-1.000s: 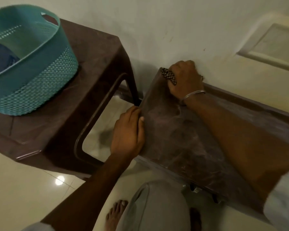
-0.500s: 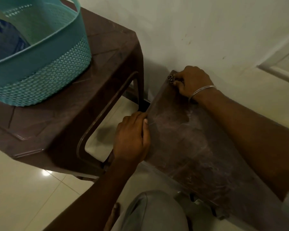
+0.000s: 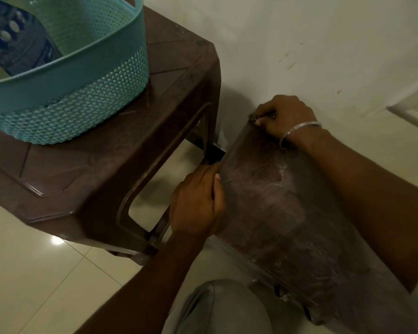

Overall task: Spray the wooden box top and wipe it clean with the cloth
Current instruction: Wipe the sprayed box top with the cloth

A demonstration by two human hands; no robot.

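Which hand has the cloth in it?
The right hand, the one with the metal bangle, bunches the patterned cloth at the box top's far corner. The left hand only grips the box's near edge.

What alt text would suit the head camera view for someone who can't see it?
Seen from above, the right hand presses a bunched cloth onto the far corner of a streaky wooden box top by the wall, while the left hand grips the box's near edge. To the left, a teal basket sits on a brown stool.
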